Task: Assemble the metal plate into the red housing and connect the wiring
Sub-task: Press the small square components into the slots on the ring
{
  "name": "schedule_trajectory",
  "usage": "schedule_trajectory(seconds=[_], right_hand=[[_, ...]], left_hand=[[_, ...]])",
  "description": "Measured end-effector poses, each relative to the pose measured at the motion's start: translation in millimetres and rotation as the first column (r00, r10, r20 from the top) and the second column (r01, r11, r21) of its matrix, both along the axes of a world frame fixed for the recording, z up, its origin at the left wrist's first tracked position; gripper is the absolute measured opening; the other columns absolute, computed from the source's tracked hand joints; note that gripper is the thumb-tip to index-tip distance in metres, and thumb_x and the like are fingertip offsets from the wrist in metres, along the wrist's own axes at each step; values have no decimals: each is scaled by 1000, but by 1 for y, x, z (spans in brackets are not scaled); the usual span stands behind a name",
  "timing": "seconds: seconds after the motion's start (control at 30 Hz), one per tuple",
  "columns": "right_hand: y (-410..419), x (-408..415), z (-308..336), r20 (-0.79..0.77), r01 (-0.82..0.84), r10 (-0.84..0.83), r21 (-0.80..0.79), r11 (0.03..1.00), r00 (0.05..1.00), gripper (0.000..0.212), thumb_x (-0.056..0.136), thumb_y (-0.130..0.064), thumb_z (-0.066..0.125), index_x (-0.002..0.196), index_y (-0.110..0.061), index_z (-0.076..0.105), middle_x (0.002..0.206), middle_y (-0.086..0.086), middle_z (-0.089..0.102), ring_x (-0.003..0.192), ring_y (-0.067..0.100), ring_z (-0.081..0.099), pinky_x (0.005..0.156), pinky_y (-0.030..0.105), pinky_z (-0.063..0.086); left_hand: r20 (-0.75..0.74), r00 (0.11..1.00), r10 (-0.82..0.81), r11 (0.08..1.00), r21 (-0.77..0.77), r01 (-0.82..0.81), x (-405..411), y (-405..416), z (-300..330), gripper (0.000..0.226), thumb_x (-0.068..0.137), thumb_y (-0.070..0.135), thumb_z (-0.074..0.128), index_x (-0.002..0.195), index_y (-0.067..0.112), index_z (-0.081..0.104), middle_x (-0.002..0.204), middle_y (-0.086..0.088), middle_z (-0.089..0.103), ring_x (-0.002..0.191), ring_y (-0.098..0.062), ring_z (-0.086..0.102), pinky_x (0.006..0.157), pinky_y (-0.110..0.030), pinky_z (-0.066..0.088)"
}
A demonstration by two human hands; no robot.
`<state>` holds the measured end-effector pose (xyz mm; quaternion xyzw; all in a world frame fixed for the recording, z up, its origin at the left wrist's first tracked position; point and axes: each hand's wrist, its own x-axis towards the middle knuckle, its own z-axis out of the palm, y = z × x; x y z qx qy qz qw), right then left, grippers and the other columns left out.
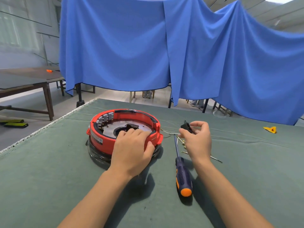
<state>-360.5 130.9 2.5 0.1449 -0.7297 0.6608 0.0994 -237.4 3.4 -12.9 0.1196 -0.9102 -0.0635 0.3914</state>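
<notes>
Now, left hand (131, 145) gripping red housing (102, 139) rim, right hand (196, 137) pinching black connector (185, 126)

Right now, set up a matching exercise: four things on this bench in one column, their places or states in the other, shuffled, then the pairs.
Things:
1. screwdriver
2. black connector
3. metal plate
4. yellow piece

Places or states:
A. lying alone, far right on the table
B. pinched in the right hand
C. lying on the table between the forearms
D. inside the red housing, under the left hand

Pairs: 1-C, 2-B, 3-D, 4-A
</notes>
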Motion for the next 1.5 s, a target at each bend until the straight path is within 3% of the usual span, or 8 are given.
schedule_trajectory(seconds=[0.13, 0.27, 0.37, 0.63, 0.9, 1.07, 1.37, 1.5], right_hand=[[6, 13, -6, 44, -130, 128, 27, 991, 991, 28, 82, -5, 69, 105, -18, 61, 97, -1, 66, 86, 14, 62, 77, 26, 48], [11, 13, -4, 146, -168, 172, -38, 985, 974, 28, 78, 10, 64, 94, -13, 66, 88, 3, 66, 72, 5, 58, 60, 14, 44], [11, 16, -4, 203, -219, 234, -90, 971, 951, 25, 77, 8, 67, 99, -4, 65, 79, 3, 64, 64, 11, 57, 58, 20, 46], [7, 33, 3, 257, -458, 549, -340, 822, 795, 17, 79, -9, 72, 91, -2, 62, 73, 9, 73, 54, 20, 69, 41, 20, 49], [2, 48, 1, -45, -472, 473, 35, 881, 880, 36, 73, 12, 70, 90, -21, 68, 87, 2, 70, 59, 13, 65, 54, 27, 55], [0, 55, 0, -181, -399, 432, 193, 896, 883, 37, 73, 0, 74, 94, -30, 69, 77, -11, 69, 60, 6, 55, 65, 27, 50], [-2, 66, 1, -119, -307, 312, 59, 950, 943, 21, 77, -33, 75, 85, -25, 57, 70, -4, 73, 61, 15, 69, 68, 43, 56], [-6, 71, 5, -167, -266, 271, 52, 963, 948, 19, 76, -30, 76, 80, -24, 59, 76, -4, 68, 71, 15, 63, 69, 37, 53]], left_hand=[[-128, 990, 61, 990, 132, -44, 13, 1, 0, 38, 81, 42, 42, 78, 22, 74, 76, 3, 72, 74, -23, 64, 64, -28, 40], [-129, 979, 159, 970, 207, -130, 23, 2, 4, 50, 81, 51, 30, 47, 16, 45, 44, 2, 46, 50, -27, 51, 47, -25, 16], [-106, 969, 223, 951, 244, -192, 26, -3, 4, 46, 81, 44, 40, 44, 17, 37, 41, 2, 38, 47, -27, 46, 46, -27, 16], [-157, 962, 222, 962, 199, -189, 25, -1, 10, 31, 80, 27, 54, 52, 14, 55, 51, -3, 55, 49, -26, 50, 51, -26, 29], [-88, 987, 131, 980, 164, -116, 25, -5, 3, 37, 77, 41, 45, 56, 16, 62, 50, 3, 57, 55, -17, 54, 50, -26, 32], [-127, 987, 98, 972, 227, -67, 33, -21, 5, 36, 66, 45, 33, 42, 18, 31, 39, 2, 32, 46, -17, 38, 47, -23, 22], [-188, 961, 203, 968, 188, -168, 27, -16, 1, 34, 80, 29, 51, 49, 18, 44, 50, 1, 44, 50, -20, 41, 49, -25, 25], [-170, 961, 218, 967, 171, -189, 22, -8, 0, 36, 85, 28, 48, 55, 9, 55, 52, -6, 53, 52, -28, 52, 48, -29, 30]])
